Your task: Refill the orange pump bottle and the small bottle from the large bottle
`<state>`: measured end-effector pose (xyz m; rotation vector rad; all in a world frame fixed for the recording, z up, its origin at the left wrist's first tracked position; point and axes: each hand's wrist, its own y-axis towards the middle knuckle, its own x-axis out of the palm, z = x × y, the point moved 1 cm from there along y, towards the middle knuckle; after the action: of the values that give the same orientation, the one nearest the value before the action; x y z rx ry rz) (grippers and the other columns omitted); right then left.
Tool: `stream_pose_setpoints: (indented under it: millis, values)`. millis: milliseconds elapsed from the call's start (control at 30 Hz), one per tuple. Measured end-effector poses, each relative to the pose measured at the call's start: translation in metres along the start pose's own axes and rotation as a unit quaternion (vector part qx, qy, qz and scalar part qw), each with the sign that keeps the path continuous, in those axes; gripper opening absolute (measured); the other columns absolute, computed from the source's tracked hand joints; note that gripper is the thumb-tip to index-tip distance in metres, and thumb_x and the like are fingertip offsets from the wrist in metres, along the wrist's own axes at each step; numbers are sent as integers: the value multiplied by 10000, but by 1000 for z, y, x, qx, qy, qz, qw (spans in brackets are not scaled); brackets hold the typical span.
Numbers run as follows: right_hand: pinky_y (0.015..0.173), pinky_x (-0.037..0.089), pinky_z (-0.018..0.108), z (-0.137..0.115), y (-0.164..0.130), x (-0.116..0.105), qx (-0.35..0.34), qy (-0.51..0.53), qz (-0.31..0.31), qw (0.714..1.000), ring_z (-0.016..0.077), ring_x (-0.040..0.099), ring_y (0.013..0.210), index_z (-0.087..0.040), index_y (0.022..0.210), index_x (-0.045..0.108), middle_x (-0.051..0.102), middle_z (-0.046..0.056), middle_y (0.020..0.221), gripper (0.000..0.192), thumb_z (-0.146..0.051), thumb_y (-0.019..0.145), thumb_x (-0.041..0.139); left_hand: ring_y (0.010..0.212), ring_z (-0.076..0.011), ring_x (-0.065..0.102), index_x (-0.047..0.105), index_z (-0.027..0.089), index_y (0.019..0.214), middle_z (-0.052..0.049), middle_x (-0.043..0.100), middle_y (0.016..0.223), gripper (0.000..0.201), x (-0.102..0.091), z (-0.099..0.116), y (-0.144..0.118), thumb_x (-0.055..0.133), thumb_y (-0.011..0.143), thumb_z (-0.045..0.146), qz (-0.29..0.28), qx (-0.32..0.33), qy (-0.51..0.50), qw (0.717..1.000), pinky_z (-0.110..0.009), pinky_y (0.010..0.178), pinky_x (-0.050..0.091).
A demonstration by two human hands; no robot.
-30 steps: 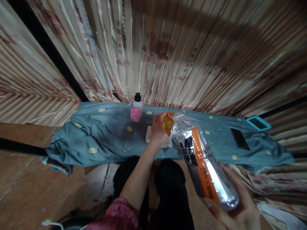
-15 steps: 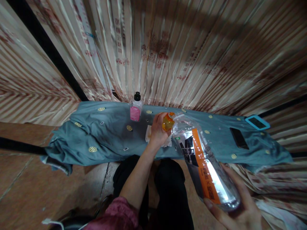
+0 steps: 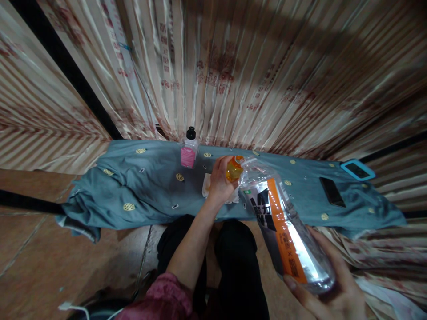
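My left hand (image 3: 220, 183) is closed around a small bottle of orange-yellow liquid (image 3: 234, 170) above the cloth. A big clear bottle with a silver and orange label (image 3: 283, 222) is tilted, its neck down toward the small bottle. Its mouth meets or nearly meets the small bottle's top; whether they touch I cannot tell. My right hand (image 3: 336, 280) grips the big bottle near its base, thumb on the near side. Under my left hand lies a white tissue (image 3: 207, 183), partly covered by the hand.
A pink-labelled bottle with a black cap (image 3: 189, 151) stands on the teal cloth (image 3: 160, 191) at the back. To the right lie a black phone (image 3: 332, 192) and a blue-framed device (image 3: 358, 170). Patterned curtains (image 3: 216, 80) hang behind, with a black pole (image 3: 66, 66) at left.
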<state>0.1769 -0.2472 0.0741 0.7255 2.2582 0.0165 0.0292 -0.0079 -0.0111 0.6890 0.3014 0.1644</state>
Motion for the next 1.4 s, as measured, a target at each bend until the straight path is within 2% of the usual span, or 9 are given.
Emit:
stream_pose_setpoints:
  millis: [133,300,433,567,633,967,1100,1233,1400]
  values:
    - [1047,490,547,1,1,0,-22,-15,1,1000,374,559,1323,-277,1382,570,641,81,1371,786,-667,721,742,1125,-254,655,530,235,1221,-79,664,1210,563,-1,0,0,760,722,113,-14,-11,3,1000,-426,993,548]
    - [1019,512,530,11,4,-3,-40,-28,-4,999,362,583,1301,-296,1402,560,634,74,1387,765,-654,747,728,1137,-255,651,537,230,1218,-89,663,1225,545,-1,1,0,746,727,118,-19,-21,3,1000,-422,994,542]
    - [947,567,479,19,5,-6,-63,-37,-24,997,343,633,1243,-326,1368,592,651,54,1379,781,-592,671,823,1133,-257,648,538,231,1213,-86,662,1218,549,-1,1,1,758,720,133,-21,-23,2,1000,-423,996,537]
    - [1075,481,555,10,2,-4,-6,2,-5,1000,374,523,1375,-302,1396,562,615,66,1430,809,-651,697,770,1143,-258,644,532,236,1219,-84,660,1220,545,-2,1,1,751,729,139,-26,-24,-5,999,-425,1002,532]
    - [1065,480,564,3,1,-2,-8,-5,-2,1000,388,505,1386,-284,1386,566,616,78,1423,812,-662,695,765,1147,-257,644,532,237,1220,-85,658,1226,550,-2,1,1,746,725,132,-26,-25,-6,999,-425,1003,531]
    - [1035,509,491,5,2,-2,-38,-11,-10,999,349,559,1334,-280,1380,567,617,65,1414,746,-597,735,766,1138,-256,652,546,247,1217,-82,660,1225,553,-3,4,2,747,721,110,-28,-37,3,999,-425,997,543]
    - [1084,467,523,3,1,-2,-27,-11,-8,1000,351,574,1315,-280,1401,553,619,68,1413,768,-607,737,759,1136,-259,651,546,231,1218,-85,664,1218,563,-1,3,1,756,711,110,-23,-36,8,999,-422,1002,544]
    - [1053,491,506,3,1,-3,-56,-30,-7,998,334,602,1276,-271,1397,554,638,71,1373,735,-604,766,735,1139,-253,652,545,234,1214,-82,666,1217,559,0,2,1,748,711,98,-20,-33,8,999,-416,1003,545]
    - [1046,495,510,3,1,-3,-47,-19,-6,999,341,598,1277,-267,1397,551,623,82,1396,755,-617,757,744,1132,-248,654,548,224,1204,-86,667,1215,551,-1,3,2,756,708,101,-16,-28,2,999,-409,996,546]
